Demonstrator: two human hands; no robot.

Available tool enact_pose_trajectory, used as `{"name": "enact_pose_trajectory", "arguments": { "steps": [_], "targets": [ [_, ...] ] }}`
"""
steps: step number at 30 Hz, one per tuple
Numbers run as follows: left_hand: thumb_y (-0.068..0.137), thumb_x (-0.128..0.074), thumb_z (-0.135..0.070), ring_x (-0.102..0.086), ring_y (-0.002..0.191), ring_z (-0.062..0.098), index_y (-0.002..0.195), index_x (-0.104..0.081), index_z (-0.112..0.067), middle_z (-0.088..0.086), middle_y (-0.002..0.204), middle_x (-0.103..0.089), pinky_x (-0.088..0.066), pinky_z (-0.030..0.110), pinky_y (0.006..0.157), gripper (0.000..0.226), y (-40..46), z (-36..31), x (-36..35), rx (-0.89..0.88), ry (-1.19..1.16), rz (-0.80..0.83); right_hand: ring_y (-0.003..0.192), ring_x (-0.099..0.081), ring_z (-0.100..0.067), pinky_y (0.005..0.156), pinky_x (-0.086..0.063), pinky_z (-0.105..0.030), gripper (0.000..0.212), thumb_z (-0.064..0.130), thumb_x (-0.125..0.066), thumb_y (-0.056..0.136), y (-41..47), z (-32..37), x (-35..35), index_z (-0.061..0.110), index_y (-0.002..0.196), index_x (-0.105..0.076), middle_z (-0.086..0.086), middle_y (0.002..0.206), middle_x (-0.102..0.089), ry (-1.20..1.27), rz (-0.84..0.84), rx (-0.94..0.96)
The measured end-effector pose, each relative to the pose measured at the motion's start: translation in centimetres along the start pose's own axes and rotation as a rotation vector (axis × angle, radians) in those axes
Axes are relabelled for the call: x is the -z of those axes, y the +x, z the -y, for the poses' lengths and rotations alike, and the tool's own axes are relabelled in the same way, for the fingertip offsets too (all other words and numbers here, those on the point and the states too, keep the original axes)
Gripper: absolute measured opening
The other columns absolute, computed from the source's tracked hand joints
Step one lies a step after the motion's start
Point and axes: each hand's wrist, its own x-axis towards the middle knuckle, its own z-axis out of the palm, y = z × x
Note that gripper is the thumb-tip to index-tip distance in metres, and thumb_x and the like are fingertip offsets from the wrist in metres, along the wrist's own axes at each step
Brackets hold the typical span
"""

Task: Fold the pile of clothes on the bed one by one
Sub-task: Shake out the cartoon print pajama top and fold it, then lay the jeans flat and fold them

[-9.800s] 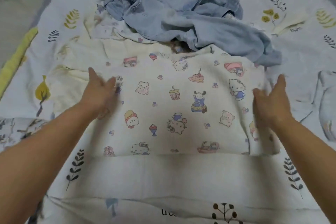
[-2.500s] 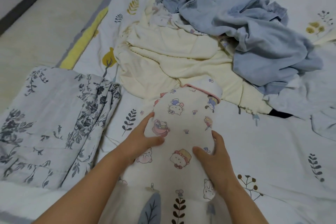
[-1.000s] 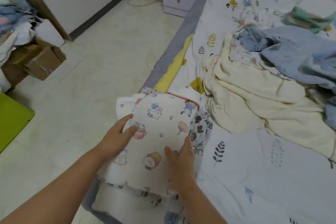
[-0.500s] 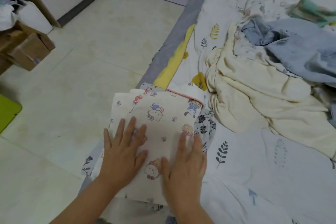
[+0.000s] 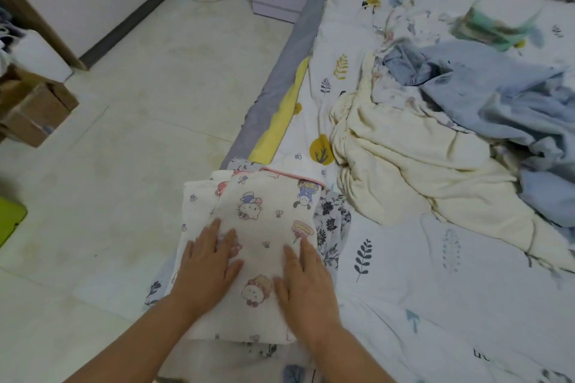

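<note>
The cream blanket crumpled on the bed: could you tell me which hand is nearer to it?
Right. The right hand lies flat on the folded cartoon cloth, on the side towards the cream blanket; the left hand lies flat on the far side.

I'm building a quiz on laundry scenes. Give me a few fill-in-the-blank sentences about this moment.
1. Both hands, left hand and right hand, lie ____ on the folded cartoon-print garment.
2. The garment's top edge has ____ trim.
3. The crumpled cream garment lies to the cartoon-print garment's ____.

Missing words: flat; pink; right
</note>
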Motion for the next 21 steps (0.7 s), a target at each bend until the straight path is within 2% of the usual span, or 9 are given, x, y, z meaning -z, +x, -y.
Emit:
{"name": "enact_pose_trajectory", "arguments": {
  "steps": [2,4,6,9,11,14,17,19,21],
  "targets": [
    [0.092,-0.028,-0.047,-0.025,0.140,0.031,0.140,-0.038,-0.010,0.016,0.155,-0.014,-0.022,0.045,0.112,0.062,-0.6,-1.2,2.0,-0.037,-0.022,-0.118,0.141,-0.017,-0.017,0.115,-0.019,-0.031,0.052,0.036,-0.031,0.099,-0.7,-0.2,1.9,0.020,0.147,-0.021,-0.005,0.154,-0.015,0.061,-0.071,0.029],
    [0.094,-0.043,-0.027,-0.035,0.134,0.030,0.132,-0.049,-0.009,0.015,0.151,-0.027,-0.028,0.041,0.109,0.043,-0.9,-2.4,3.7,-0.101,-0.050,-0.155,0.128,-0.035,-0.017,0.107,-0.030,-0.028,0.044,0.029,-0.036,0.098,-1.4,-0.6,3.5,0.019,0.140,-0.034,-0.002,0.142,-0.034,0.108,-0.125,0.060],
    [0.095,-0.043,-0.024,-0.038,0.131,0.020,0.133,-0.046,-0.017,0.004,0.149,-0.030,-0.031,0.030,0.107,0.038,-1.1,-3.7,5.1,-0.153,-0.050,-0.094,0.117,-0.042,-0.017,0.099,-0.035,-0.025,0.039,0.025,-0.039,0.096,-2.1,-1.0,5.4,0.019,0.134,-0.042,0.000,0.131,-0.042,0.143,-0.116,0.062],
    [0.095,-0.043,-0.023,-0.051,0.113,0.013,0.127,-0.050,-0.018,-0.004,0.134,-0.045,-0.038,0.020,0.090,0.032,-1.1,-6.4,7.0,-0.257,-0.066,-0.099,0.113,-0.044,-0.019,0.093,-0.037,-0.026,0.036,0.021,-0.038,0.096,-3.1,-2.1,7.9,0.018,0.131,-0.046,-0.001,0.125,-0.046,0.126,-0.059,0.041],
    [0.096,-0.042,-0.022,-0.054,0.104,0.012,0.124,-0.053,-0.019,-0.005,0.126,-0.052,-0.038,0.019,0.083,0.030,-1.2,-8.5,8.1,-0.303,-0.062,-0.113,0.109,-0.047,-0.021,0.088,-0.038,-0.028,0.033,0.020,-0.037,0.096,-3.8,-3.0,9.5,0.016,0.126,-0.049,-0.005,0.121,-0.049,0.098,-0.012,0.012],
    [0.097,-0.041,-0.024,-0.054,0.100,0.010,0.120,-0.055,-0.020,-0.004,0.118,-0.057,-0.033,0.016,0.075,0.027,-1.0,-11.8,9.1,-0.362,-0.063,-0.108,0.109,-0.049,-0.025,0.089,-0.042,-0.031,0.032,0.019,-0.039,0.095,-5.2,-5.4,11.9,0.012,0.124,-0.050,-0.009,0.121,-0.048,0.059,0.032,-0.025],
    [0.098,-0.039,-0.024,-0.056,0.100,0.011,0.117,-0.056,-0.020,-0.003,0.113,-0.060,-0.035,0.019,0.075,0.026,-0.7,-15.5,9.8,-0.401,-0.002,-0.063,0.112,-0.050,-0.025,0.090,-0.042,-0.031,0.035,0.021,-0.042,0.095,-6.8,-8.8,14.2,0.014,0.128,-0.047,-0.008,0.125,-0.046,0.047,0.029,-0.074],
    [0.097,-0.039,-0.022,-0.057,0.092,0.013,0.109,-0.059,-0.017,-0.001,0.106,-0.064,-0.038,0.021,0.073,0.024,-0.5,-18.1,9.9,-0.413,0.027,-0.039,0.113,-0.050,-0.024,0.091,-0.042,-0.031,0.036,0.024,-0.043,0.095,-7.8,-11.4,15.6,0.015,0.130,-0.046,-0.007,0.126,-0.046,0.044,0.029,-0.111],
    [0.096,-0.038,-0.020,-0.055,0.083,0.012,0.105,-0.059,-0.015,0.001,0.103,-0.065,-0.036,0.016,0.063,0.023,-0.2,-20.8,9.7,-0.425,0.036,-0.026,0.112,-0.051,-0.024,0.089,-0.043,-0.030,0.035,0.024,-0.043,0.095,-8.6,-14.2,17.0,0.015,0.129,-0.047,-0.007,0.127,-0.046,0.032,0.026,-0.138]
  ]
}}
